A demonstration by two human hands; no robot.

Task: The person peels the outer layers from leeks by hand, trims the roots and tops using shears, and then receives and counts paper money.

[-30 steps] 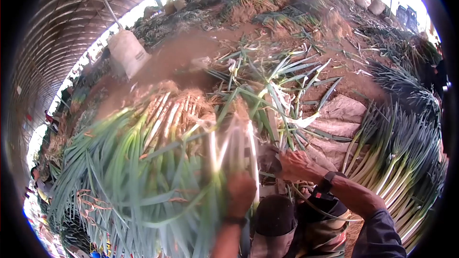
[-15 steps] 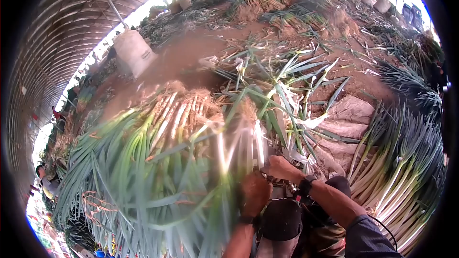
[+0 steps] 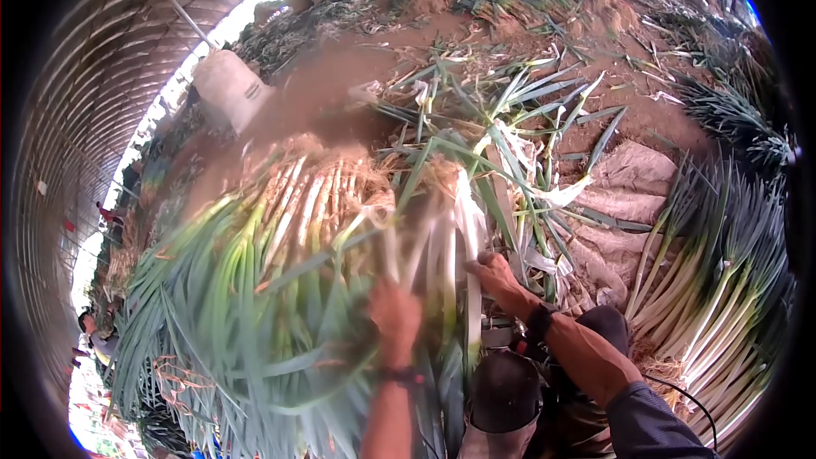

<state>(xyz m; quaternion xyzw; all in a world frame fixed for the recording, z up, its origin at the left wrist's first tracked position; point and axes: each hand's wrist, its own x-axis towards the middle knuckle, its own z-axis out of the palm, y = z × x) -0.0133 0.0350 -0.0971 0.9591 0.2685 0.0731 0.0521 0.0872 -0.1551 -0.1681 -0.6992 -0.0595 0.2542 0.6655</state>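
Note:
Long green onions [image 3: 229,263] lie in a wide heap before me, dry brown roots pointing away and green leaves hanging toward me. My left hand [image 3: 396,320] is over the near side of this heap, against some upright white stalks; motion blurs its fingers. Just to the right, my right hand [image 3: 500,279] has its fingers closed at a white stalk [image 3: 473,242] with a rooty top and a loose, pale outer layer. Dark bands circle both wrists. Below the hands my knee [image 3: 505,391] is visible.
Stripped leaves [image 3: 518,149] litter the ground beyond the hands. A crumpled sack [image 3: 625,191] lies to the right, beside a pile of paler-stemmed onions [image 3: 705,323]. A stuffed white sack [image 3: 228,89] stands back left by a slanted pole [image 3: 174,0]. A person [image 3: 95,331] is at far left.
My left hand has moved left and slightly up, away from my right hand and over the heap. The right hand has risen slightly along the white stalk, whose outer layer now hangs loose.

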